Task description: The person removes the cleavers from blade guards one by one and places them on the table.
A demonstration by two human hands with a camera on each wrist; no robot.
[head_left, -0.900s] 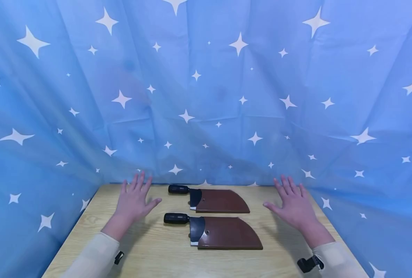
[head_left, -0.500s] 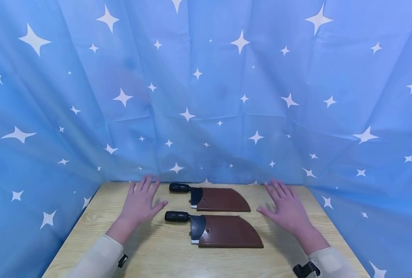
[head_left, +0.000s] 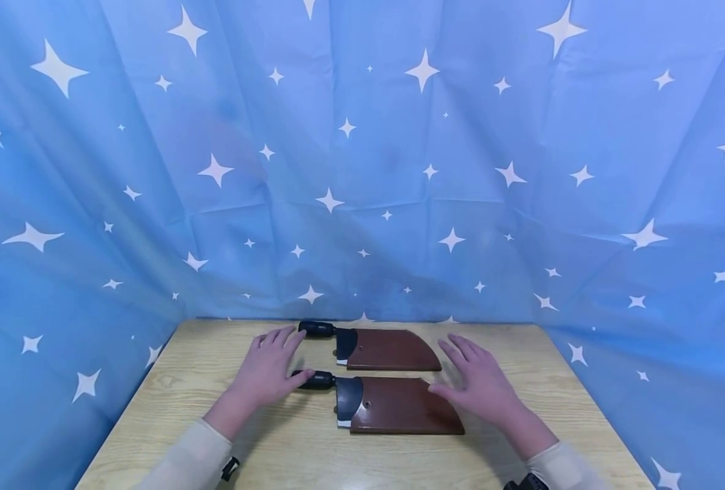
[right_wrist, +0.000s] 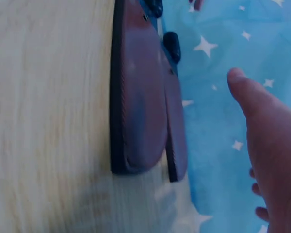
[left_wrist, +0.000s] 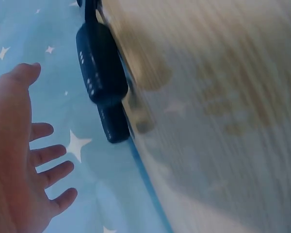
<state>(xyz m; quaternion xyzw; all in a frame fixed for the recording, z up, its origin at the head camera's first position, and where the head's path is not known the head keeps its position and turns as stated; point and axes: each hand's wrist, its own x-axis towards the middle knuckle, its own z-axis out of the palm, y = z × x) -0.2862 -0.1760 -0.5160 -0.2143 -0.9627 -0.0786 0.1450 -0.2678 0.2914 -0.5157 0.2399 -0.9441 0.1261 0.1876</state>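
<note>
Two cleavers in brown sheaths lie on the table, one behind the other, black handles to the left. The nearer cleaver [head_left: 402, 405] looks slightly larger than the farther cleaver [head_left: 393, 348]. My left hand [head_left: 266, 373] hovers beside the handle ends, fingers spread. In the left wrist view a gap shows between that hand and the near handle [left_wrist: 102, 63]. Over the right ends of the sheaths hangs my right hand [head_left: 481, 384], its fingers loosely extended. The right wrist view shows it apart from the near sheath [right_wrist: 143, 97]. Neither hand holds anything.
The wooden table [head_left: 350, 466] has its back edge close to a blue curtain [head_left: 375, 170] with white stars. The curtain also hangs along both sides. Dark bands with small devices sit at both wrists.
Both hands have moved inward, the left toward the handles and the right toward the sheath ends. Their fingers have come slightly lower and nearer. The cleavers have stayed in place.
</note>
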